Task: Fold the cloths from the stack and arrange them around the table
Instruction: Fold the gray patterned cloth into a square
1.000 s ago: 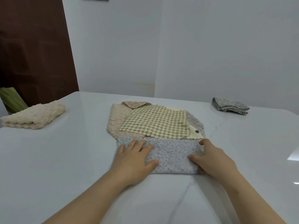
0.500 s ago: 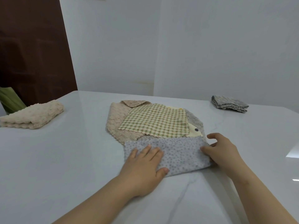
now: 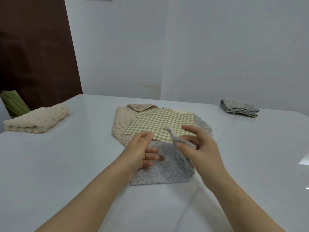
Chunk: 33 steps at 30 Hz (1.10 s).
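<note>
Both hands are over the near end of the stack, working the grey dotted cloth (image 3: pixel 164 168). Right hand (image 3: pixel 199 149) is pinching a corner of it between thumb and fingers and has that corner lifted up off the pile, so the cloth peels upward on that side while the rest of it lies flat on the white tabletop (image 3: pixel 66 164). Left hand (image 3: pixel 142 152) is open, fingers loosely spread, sitting at the cloth's left edge; can't tell if it's actually pressing down or just above it.

Behind the grey one is the rest of the stack: a green checked cloth (image 3: pixel 158 123) on top, with a beige bumpy cloth (image 3: pixel 121 122) sticking out underneath on the left and a bit of grey textured fabric on the right.

Two are already folded: a cream fluffy one (image 3: pixel 37 120) far left, and a grey one (image 3: pixel 239 110) at the far right, both well apart from the stack.
</note>
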Each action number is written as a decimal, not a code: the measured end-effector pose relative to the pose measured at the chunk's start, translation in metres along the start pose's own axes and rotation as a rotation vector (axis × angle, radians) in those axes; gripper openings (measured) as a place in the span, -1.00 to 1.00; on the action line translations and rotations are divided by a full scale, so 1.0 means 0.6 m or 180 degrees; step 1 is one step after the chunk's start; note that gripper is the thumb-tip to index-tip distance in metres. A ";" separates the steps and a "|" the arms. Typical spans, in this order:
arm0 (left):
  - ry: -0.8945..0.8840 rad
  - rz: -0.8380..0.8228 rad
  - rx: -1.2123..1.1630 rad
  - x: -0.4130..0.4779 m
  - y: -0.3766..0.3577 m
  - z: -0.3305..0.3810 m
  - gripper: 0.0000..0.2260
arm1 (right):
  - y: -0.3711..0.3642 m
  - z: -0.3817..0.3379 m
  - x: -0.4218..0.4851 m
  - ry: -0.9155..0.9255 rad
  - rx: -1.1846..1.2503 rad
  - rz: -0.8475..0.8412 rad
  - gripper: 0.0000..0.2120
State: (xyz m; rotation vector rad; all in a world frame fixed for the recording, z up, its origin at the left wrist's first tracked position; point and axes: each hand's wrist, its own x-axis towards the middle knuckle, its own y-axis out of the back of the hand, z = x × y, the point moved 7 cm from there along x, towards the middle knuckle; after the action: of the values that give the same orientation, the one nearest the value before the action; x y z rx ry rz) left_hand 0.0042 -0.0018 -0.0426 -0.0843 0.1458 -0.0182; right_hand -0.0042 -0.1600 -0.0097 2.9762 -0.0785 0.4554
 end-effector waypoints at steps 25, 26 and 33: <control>-0.0042 0.0189 0.1108 0.005 0.076 0.016 -0.78 | -0.037 0.035 -0.015 0.0533 -0.2231 -0.1310 -0.50; 0.0016 0.0121 0.1168 0.004 0.075 0.013 -0.76 | -0.035 0.035 -0.014 0.0521 -0.2215 -0.1310 -0.52; 0.0121 -0.0229 0.1519 -0.004 0.055 0.003 -0.62 | -0.031 0.037 -0.013 0.0438 -0.2223 -0.1292 -0.72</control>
State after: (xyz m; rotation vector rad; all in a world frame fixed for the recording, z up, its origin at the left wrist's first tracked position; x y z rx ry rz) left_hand 0.0027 0.0313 -0.0436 0.3874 0.1729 -0.1256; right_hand -0.0035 -0.1444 -0.0354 2.1938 0.3095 0.4570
